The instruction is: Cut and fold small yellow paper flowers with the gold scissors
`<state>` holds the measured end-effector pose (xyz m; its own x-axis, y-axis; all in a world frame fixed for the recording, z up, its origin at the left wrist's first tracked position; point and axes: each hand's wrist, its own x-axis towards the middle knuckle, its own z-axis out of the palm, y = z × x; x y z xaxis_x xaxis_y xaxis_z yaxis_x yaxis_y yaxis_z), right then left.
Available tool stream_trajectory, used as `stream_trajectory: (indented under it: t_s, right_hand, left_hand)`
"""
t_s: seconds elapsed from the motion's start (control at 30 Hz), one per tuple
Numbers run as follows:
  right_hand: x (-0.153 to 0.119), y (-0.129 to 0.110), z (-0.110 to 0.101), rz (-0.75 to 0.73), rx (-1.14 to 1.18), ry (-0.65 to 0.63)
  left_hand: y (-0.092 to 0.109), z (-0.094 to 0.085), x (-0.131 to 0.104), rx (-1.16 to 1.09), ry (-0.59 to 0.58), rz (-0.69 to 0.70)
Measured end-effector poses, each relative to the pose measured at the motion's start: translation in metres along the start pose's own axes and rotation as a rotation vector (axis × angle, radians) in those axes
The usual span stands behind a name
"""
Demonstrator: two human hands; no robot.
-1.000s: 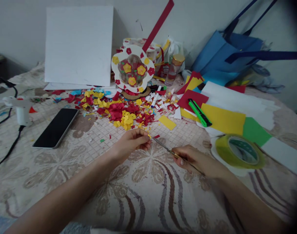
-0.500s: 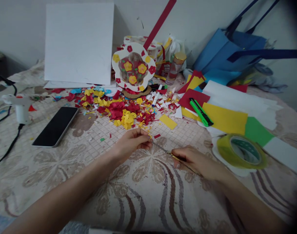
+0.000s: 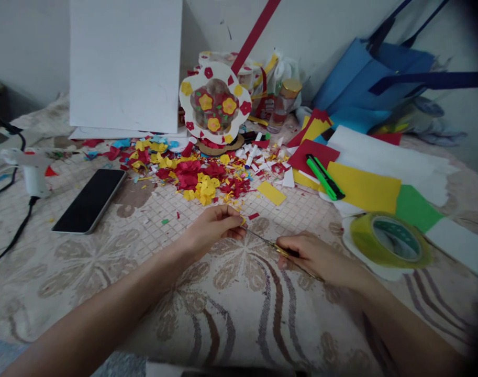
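Observation:
My left hand [image 3: 220, 224] is closed in a pinch over the tablecloth, with a small yellow paper piece [image 3: 243, 221] showing at its fingertips. Most of that piece is hidden by the fingers. To the right, my right hand [image 3: 307, 254] is wrapped round slim scissors [image 3: 281, 250] with gold-coloured handles. Their thin metal blades point left and reach the yellow piece at my left fingertips. Beyond both hands lie a small red paper scrap [image 3: 253, 215], a yellow paper rectangle [image 3: 271, 192] and a heap of yellow paper flowers [image 3: 204, 189].
A phone [image 3: 90, 201] and a white glue gun [image 3: 34, 170] lie left. At right are a tape roll [image 3: 391, 240], a green cutter [image 3: 324, 177] and coloured paper sheets [image 3: 364, 183]. Behind stand a flower-decorated paper piece [image 3: 215, 104], a jar [image 3: 284, 107], a white board [image 3: 124, 63] and a blue bag [image 3: 348, 78].
The view has shifted slightly. The scissors have turned a little in my right hand, showing more of the gold handles. My left hand keeps its pinch on the yellow piece.

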<state>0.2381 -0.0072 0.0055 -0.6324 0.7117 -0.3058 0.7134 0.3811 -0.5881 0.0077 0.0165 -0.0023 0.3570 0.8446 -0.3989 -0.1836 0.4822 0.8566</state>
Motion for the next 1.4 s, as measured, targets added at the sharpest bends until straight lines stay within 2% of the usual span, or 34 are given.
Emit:
stream_trajectory:
  t_s: [0.3,0.53,0.7,0.83,0.97,1.13,1.4]
  right_hand:
    - [0.0008,-0.0026,-0.0021,0.003,-0.091,0.023]
    - [0.0019,-0.0014,0.0011,0.045,-0.187,0.113]
    - [0.0027,-0.0001,0.0038,0.023,-0.256,0.171]
    - [0.0038,0.0009,0.0054,0.012,-0.29,0.197]
    - [0.0052,0.0023,0.0037,0.063,-0.193,0.18]
    - [0.0039,0.002,0.0025,0.104,0.003,0.176]
    - [0.0055,-0.0007,0.0062,0.136,0.007,0.162]
  left_hand:
    - [-0.0011,-0.0007,0.0005,0.019,0.018,-0.001]
    - [-0.0029,-0.0016,0.0025,0.048,0.04,0.013]
    - [-0.0021,-0.0003,0.0012,0.137,0.074,0.062]
    - [-0.0011,-0.0017,0.002,0.097,0.107,0.128]
    - [0.0009,-0.0039,0.0033,-0.004,0.119,0.135]
    - [0.0014,-0.004,0.0027,-0.052,0.069,0.12]
    - [-0.0006,-0.0044,0.0049,-0.095,0.017,0.1]
